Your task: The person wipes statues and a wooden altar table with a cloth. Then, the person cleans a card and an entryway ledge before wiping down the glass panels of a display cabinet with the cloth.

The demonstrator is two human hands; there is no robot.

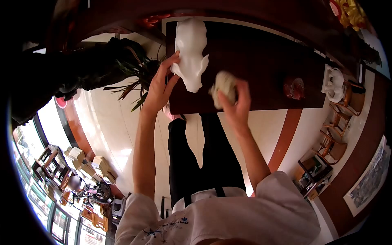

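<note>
1. Tabletop: dark; L edge = fall risk.
2. White animal figurine: on L end; could slip, L hand only bracing side, fingers spread.
3. Cream cloth: bunched in R hand; hard rub may shove figurine.
4. Reddish container: R end; wide swing could topple.

Pale floor (banded reddish-brown) stretches between bright windows and wooden chairs.

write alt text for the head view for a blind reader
A person's left hand touches a glossy white animal figurine on a dark table, while the right hand grips a bunched pale cloth beside it. A small round container sits farther right.
</note>
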